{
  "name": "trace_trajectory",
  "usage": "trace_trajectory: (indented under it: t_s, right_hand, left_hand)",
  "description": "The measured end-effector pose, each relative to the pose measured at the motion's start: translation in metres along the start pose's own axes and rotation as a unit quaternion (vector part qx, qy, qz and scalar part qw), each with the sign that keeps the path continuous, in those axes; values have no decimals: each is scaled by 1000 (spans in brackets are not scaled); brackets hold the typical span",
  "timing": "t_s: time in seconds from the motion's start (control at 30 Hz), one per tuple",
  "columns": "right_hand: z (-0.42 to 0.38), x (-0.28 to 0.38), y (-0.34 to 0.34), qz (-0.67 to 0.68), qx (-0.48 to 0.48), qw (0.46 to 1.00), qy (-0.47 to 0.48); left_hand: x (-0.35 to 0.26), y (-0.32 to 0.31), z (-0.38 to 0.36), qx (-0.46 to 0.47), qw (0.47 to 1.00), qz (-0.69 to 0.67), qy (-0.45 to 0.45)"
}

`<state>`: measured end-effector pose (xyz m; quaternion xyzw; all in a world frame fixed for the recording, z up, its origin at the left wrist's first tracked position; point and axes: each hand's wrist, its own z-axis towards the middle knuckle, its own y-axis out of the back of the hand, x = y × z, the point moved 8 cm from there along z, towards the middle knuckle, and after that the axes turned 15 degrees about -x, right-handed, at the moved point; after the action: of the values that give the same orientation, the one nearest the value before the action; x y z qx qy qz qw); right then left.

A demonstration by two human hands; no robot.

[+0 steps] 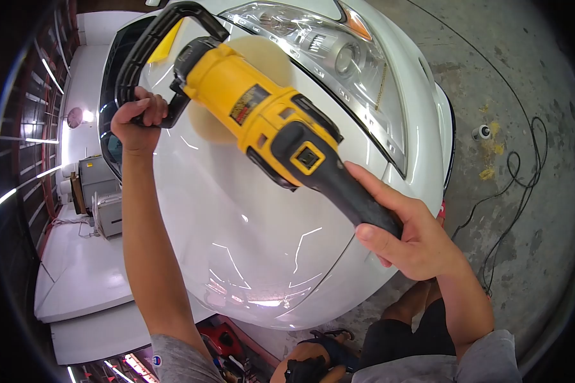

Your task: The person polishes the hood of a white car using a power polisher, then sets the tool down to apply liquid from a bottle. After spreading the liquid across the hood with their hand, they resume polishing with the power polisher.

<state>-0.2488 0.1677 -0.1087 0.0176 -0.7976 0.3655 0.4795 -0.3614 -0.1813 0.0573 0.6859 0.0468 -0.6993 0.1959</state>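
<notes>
A yellow and black polisher lies across the white car hood. Its pale round pad shows on both sides of the body and appears to be against the hood; the contact is hidden. My left hand is wrapped round the lower end of the black loop handle at the upper left. With my right hand I grip the black rear handle, thumb on the near side and fingers along the far side. The headlight sits just beyond the tool.
A black cord loops over the grey concrete floor at right, near a small bottle. Something yellow shows through the loop handle. Grey equipment and a white panel stand at left.
</notes>
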Motion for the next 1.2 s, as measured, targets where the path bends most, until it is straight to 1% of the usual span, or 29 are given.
trace_trajectory:
  t_s: [0.07,0.13,0.2,0.23,0.3,0.37,0.47,0.53,0.57,0.6,0.63,0.7,0.77,0.8,0.83,0.9,0.93,1.0,1.03,1.1,1.13,1.17,1.2]
  right_hand:
    - [-12,-2,7,-2,-7,1000,-7]
    - [-25,-10,16,1,6,998,-66]
    - [-34,-18,22,-4,-11,999,-50]
    - [-38,-23,26,-9,-25,999,-39]
    - [-49,-30,33,-22,-30,999,-32]
    - [-60,-38,43,-37,-36,998,-28]
    - [-77,-57,61,-57,-39,997,-27]
    - [-90,-76,76,-61,-59,995,-54]
    - [-96,-82,82,-65,-57,995,-52]
    - [-102,-89,87,-55,-58,995,-63]
    - [-109,-97,92,-44,-59,994,-76]
    - [-121,-107,101,-27,-58,995,-80]
    - [-132,-117,103,21,-26,994,-104]
    - [-137,-120,107,47,-33,993,-102]
    - [-141,-123,112,45,-30,993,-104]
    - [-145,-124,119,39,-20,994,-99]
    - [-144,-122,119,55,-26,992,-114]
    - [-139,-120,120,79,-23,988,-128]
    - [-137,-120,120,102,-22,985,-140]
    - [-126,-109,119,103,-7,984,-142]
    - [-119,-103,116,103,10,985,-141]
    - [-111,-99,114,105,7,985,-140]
    - [-104,-93,107,118,20,985,-126]
  left_hand:
    - [1,-8,-10,2,1000,8,-10]
    - [8,-18,-16,13,1000,4,-5]
    - [13,-22,-23,16,1000,8,-2]
    - [14,-28,-29,-5,1000,8,-3]
    - [16,-39,-43,-11,1000,13,-20]
    - [23,-47,-57,-30,999,21,-14]
    - [30,-62,-83,-40,998,55,-12]
    - [31,-77,-105,-54,995,82,-3]
    - [32,-83,-114,-59,994,95,3]
    - [33,-88,-124,-66,992,111,10]
    - [38,-90,-133,-71,990,116,44]
    - [36,-102,-149,-64,984,163,36]
    - [31,-118,-164,-77,986,143,48]
    - [32,-120,-169,-95,982,159,28]
    - [28,-125,-174,-102,974,200,0]
    - [28,-129,-177,-46,976,198,-72]
    - [32,-126,-177,-47,976,199,-71]
    - [31,-128,-176,-26,984,137,-111]
    - [33,-128,-172,-25,984,136,-110]
    - [37,-118,-164,-74,983,146,-88]
    - [36,-114,-157,-57,986,132,-87]
    - [35,-108,-147,-28,986,112,-124]
    - [29,-103,-136,-39,983,97,-150]
